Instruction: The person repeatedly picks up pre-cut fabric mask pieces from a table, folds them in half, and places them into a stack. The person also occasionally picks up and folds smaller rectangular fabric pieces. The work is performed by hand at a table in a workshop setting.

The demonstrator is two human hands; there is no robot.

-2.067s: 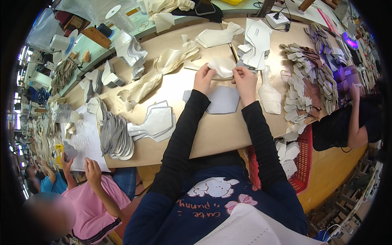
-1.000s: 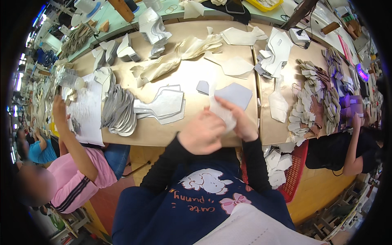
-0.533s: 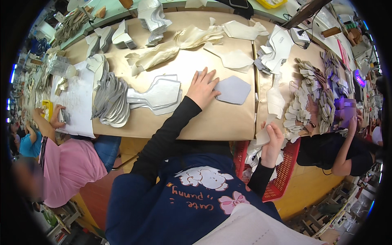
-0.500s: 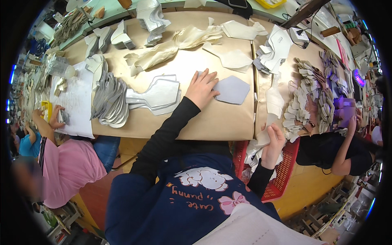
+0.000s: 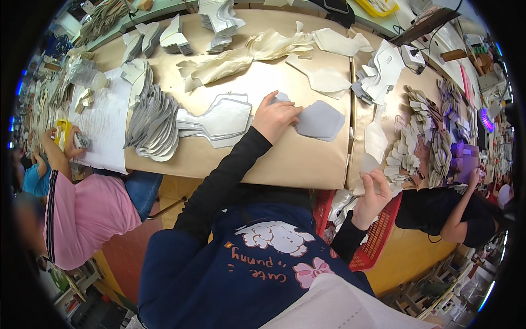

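A flat grey shoe-shaped cut piece with a wide many-sided end lies mid-table. My left hand rests over its narrower end, fingers partly spread and touching it. At the table's front edge, my right hand pinches the near end of a thin cream cut piece between thumb and fingers. That piece stretches away from me along the table seam. Left of my left hand lies a small stack of silvery white pieces with narrow necks. A fanned pile of grey and white pieces adjoins it.
Crumpled cream pieces and more grey stacks lie farther back. A red basket holding pale pieces stands below the table edge on my right. One person in pink sits at left, another in black at right.
The view has shifted slightly, moving the table contents to the right in the picture. My left hand's fingers have bunched a little closer. My right hand keeps its pinch on the cream piece.
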